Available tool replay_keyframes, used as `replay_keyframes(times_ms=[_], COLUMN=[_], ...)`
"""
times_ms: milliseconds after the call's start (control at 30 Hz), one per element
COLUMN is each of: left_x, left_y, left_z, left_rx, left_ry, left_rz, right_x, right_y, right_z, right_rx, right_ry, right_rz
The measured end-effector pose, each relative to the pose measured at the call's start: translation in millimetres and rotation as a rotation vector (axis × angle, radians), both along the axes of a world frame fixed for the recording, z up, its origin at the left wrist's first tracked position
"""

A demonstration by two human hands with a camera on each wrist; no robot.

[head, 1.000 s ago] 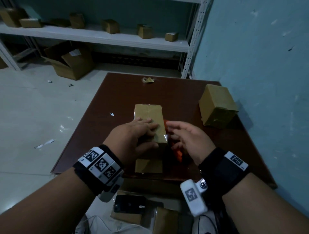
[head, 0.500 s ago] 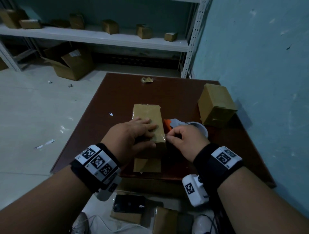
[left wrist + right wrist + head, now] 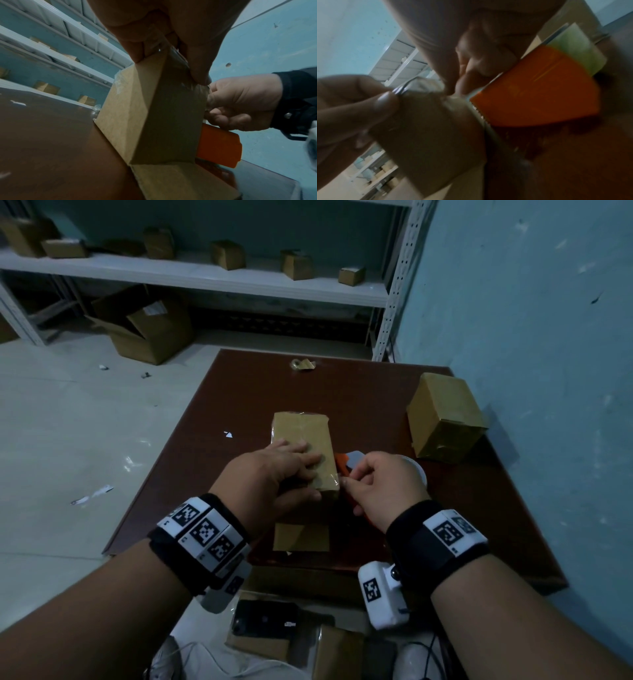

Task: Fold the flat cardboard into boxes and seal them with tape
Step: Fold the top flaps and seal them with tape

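Note:
A long cardboard box (image 3: 303, 436) lies in the middle of the brown table (image 3: 239, 392), with clear tape over its far end. My left hand (image 3: 308, 474) grips its near end, fingers on top and thumb on the end face (image 3: 171, 115). My right hand (image 3: 349, 479) is curled at the box's near right corner and pinches a strip of clear tape (image 3: 206, 94). An orange tape dispenser (image 3: 340, 462) with its pale roll (image 3: 419, 470) lies right of the box, partly under my right hand. One flap (image 3: 301, 537) lies flat on the table at the near end.
A sealed box (image 3: 445, 422) stands at the table's right side against the blue wall. A tape scrap (image 3: 303, 364) lies at the far edge. Shelving (image 3: 205, 277) behind carries several small boxes, and an open carton (image 3: 144, 326) sits on the floor. A phone (image 3: 263, 618) lies below the near edge.
My right hand drew back from over the dispenser and curled into a pinch at the box's near right corner, uncovering the tape roll. My left hand stayed on the box.

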State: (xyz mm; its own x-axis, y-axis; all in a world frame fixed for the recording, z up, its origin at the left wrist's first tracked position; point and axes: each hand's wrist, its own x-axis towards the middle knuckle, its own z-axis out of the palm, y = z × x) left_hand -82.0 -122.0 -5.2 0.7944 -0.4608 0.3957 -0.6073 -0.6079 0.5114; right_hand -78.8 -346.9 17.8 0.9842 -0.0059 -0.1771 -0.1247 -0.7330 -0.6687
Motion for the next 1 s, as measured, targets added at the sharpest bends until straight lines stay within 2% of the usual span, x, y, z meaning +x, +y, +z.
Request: replay_keyframes(times_ms=[200,367,433,567,633,733,867,933,1000], left_x=[-1.1,-0.9,-0.9,-1.1,-1.2,-0.8,-0.8,-2.9,-5.4], left_y=[-1.7,-0.9,0.8,1.5,0.4,0.0,0.7,0.2,0.9], left_z=[-1.5,-3.3,-2.6,-1.3,-1.3,-2.2,-2.1,-1.1,2.1], left_rx=[-0.004,-0.017,-0.023,-0.031,-0.020,-0.009,-0.014,-0.029,-0.085], left_ry=[0.004,-0.015,-0.012,-0.002,-0.006,-0.009,0.030,0.059,0.122], left_rz=[0.020,0.009,0.009,0.010,0.012,0.029,0.037,0.036,0.044], right_x=[-7.1,-8.4,-4.1,0.0,-3.6,-9.7,-17.4,-21.1,-24.3], right_y=[7.5,12.2,9.9,-5.5,-8.1,-1.7,11.1,19.4,23.0], right_z=[-0.2,-6.6,-7.5,0.1,2.4,5.5,7.0,2.9,2.6], right_rx=[0.331,0.176,0.156,0.253,0.120,-0.153,-0.304,-0.401,-0.411], right_ry=[0.132,0.025,0.036,0.154,0.123,0.011,-0.070,-0.059,-0.045], right_rz=[-0.027,-0.042,0.036,0.228,0.326,0.340,0.357,0.350,0.343])
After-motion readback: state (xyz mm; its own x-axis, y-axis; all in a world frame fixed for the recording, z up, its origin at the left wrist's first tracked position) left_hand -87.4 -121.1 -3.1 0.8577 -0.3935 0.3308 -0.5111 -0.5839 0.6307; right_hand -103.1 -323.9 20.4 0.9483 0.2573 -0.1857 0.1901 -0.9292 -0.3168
